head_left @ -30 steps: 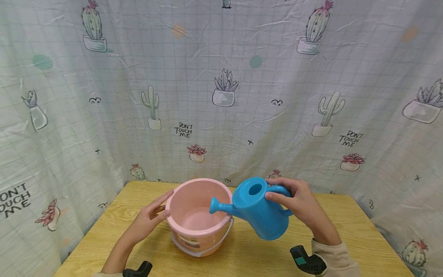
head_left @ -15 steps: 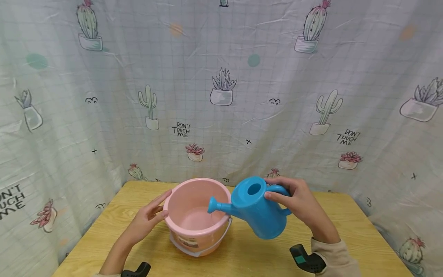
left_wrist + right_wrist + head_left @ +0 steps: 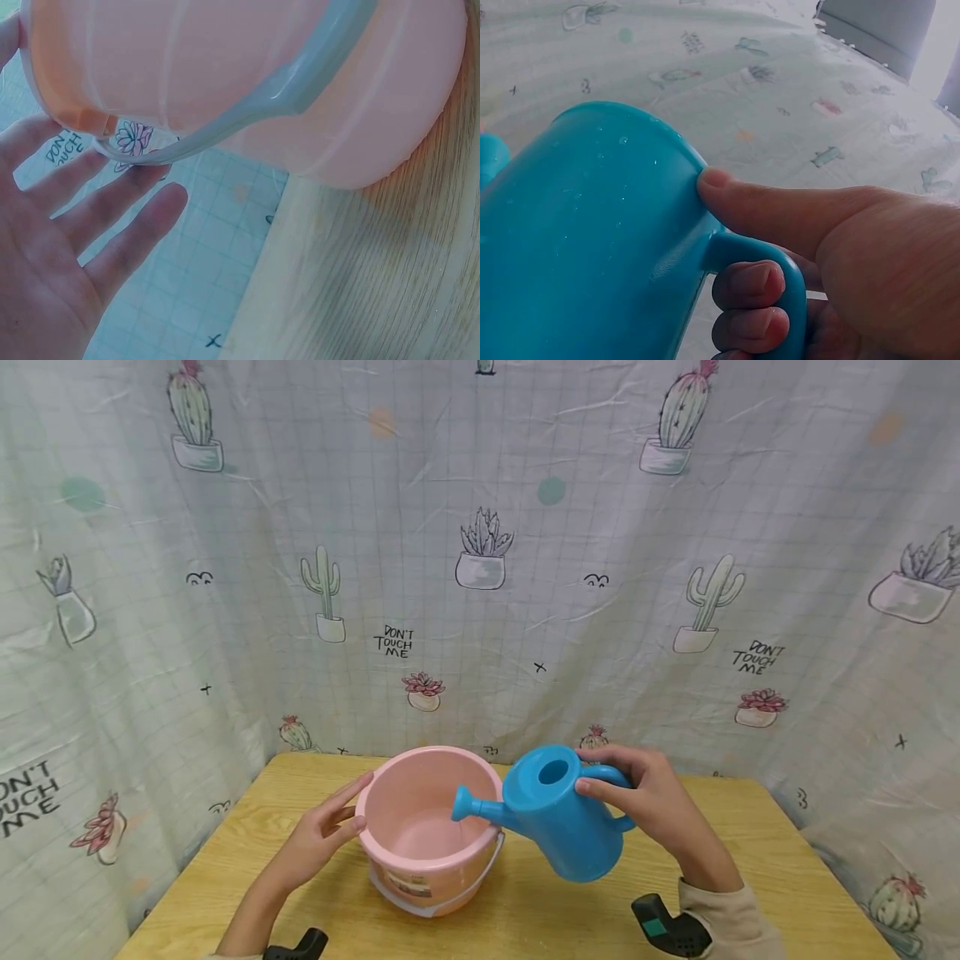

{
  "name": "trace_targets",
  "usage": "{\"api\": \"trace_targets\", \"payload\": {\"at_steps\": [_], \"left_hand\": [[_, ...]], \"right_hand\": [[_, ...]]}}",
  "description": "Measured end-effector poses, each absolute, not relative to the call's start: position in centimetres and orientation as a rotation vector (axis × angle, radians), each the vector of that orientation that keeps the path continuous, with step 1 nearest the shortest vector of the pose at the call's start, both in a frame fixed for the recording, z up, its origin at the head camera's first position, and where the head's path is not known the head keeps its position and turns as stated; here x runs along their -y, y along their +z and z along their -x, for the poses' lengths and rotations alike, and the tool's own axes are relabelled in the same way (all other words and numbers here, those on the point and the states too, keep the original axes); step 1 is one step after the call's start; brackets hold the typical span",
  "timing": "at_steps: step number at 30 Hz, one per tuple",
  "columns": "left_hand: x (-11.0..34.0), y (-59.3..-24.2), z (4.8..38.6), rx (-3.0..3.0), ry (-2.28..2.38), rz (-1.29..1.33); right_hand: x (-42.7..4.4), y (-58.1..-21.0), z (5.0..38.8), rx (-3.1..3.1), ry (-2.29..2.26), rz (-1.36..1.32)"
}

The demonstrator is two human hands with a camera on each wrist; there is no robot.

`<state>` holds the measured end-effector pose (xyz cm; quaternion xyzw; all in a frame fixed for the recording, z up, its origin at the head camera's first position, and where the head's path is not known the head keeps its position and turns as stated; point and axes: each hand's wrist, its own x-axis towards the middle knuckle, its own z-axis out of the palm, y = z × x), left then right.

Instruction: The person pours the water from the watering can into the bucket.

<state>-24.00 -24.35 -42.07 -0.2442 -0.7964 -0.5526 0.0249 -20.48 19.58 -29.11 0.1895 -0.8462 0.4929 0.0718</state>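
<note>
A pink bucket point(image 3: 432, 865) with a pale handle point(image 3: 300, 82) stands on the table. My left hand point(image 3: 313, 843) rests against its left side, thumb at the rim; the left wrist view shows the fingers of this hand point(image 3: 67, 217) spread beside the bucket. On the right, my right hand point(image 3: 652, 793) grips the handle of a blue watering can point(image 3: 573, 835), held tilted with its spout over the bucket's opening. Seen from the right wrist, fingers of the hand point(image 3: 855, 255) curl through the handle and the thumb presses the can point(image 3: 600, 225), which carries droplets.
The wooden table point(image 3: 720, 877) extends around the bucket and beneath the can. A curtain point(image 3: 555, 610) printed with cacti hangs behind the table and along both sides. Dark wrist devices show near the lower edge, at both forearms.
</note>
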Motion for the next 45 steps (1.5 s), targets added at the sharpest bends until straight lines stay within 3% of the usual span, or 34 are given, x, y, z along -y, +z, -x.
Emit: {"api": "trace_targets", "payload": {"at_steps": [45], "left_hand": [[24.35,-42.25,23.86,2.467,-1.704,0.772]], "right_hand": [[-19.59,-29.19,20.14,2.553,1.460,-0.557]]}}
